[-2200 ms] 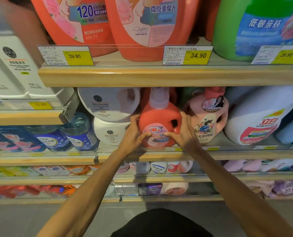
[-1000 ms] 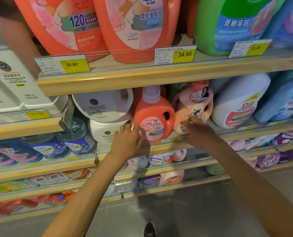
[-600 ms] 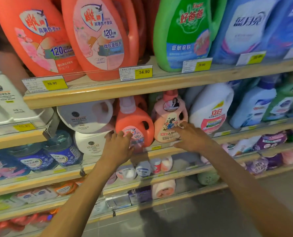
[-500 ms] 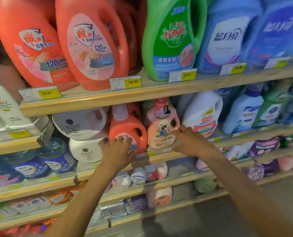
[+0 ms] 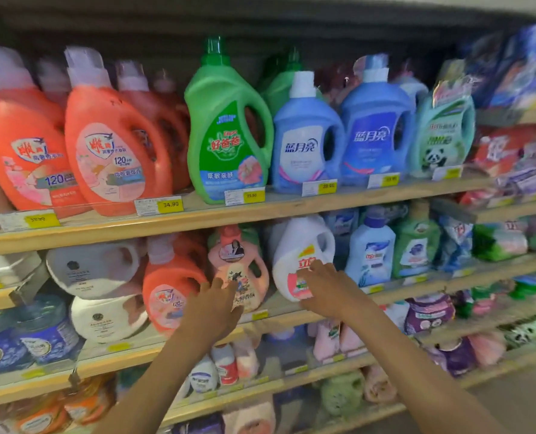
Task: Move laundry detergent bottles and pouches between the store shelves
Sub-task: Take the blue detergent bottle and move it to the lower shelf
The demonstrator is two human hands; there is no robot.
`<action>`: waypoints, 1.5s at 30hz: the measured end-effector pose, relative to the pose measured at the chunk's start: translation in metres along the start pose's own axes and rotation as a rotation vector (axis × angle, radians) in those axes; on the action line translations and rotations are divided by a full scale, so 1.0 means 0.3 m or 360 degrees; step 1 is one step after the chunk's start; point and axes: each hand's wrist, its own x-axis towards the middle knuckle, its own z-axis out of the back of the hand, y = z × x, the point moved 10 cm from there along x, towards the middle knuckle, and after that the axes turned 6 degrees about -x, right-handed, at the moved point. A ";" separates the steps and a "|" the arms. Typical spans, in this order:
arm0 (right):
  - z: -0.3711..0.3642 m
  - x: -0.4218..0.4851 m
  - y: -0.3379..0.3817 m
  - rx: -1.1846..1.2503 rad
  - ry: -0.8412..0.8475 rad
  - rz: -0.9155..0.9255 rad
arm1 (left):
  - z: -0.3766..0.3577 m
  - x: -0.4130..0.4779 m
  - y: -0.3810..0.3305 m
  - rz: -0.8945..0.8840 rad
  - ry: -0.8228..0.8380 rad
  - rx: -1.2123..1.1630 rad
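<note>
On the middle shelf (image 5: 198, 332) a small orange detergent bottle (image 5: 169, 289) stands upright next to a pale pink bottle (image 5: 240, 267) and a tilted white bottle with a red label (image 5: 301, 255). My left hand (image 5: 212, 308) hovers with spread fingers in front of the pink bottle's lower part and holds nothing. My right hand (image 5: 326, 288) reaches with straight fingers to the white bottle's label; contact is blurred.
The upper shelf (image 5: 260, 211) carries large orange (image 5: 113, 145), green (image 5: 226, 133) and blue (image 5: 307, 142) bottles. White jugs (image 5: 94, 270) lie stacked at the left. Pouches (image 5: 429, 311) and small packs fill the lower shelves and the right side.
Both hands left the orange bottle, which stays on the middle shelf, and shifted right. The view has tilted up, showing the whole upper row.
</note>
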 end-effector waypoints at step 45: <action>0.638 0.246 -1.088 0.0131 -0.0595 -0.0143 | 0.517 0.707 -0.832 -0.0237 -0.0525 -0.1098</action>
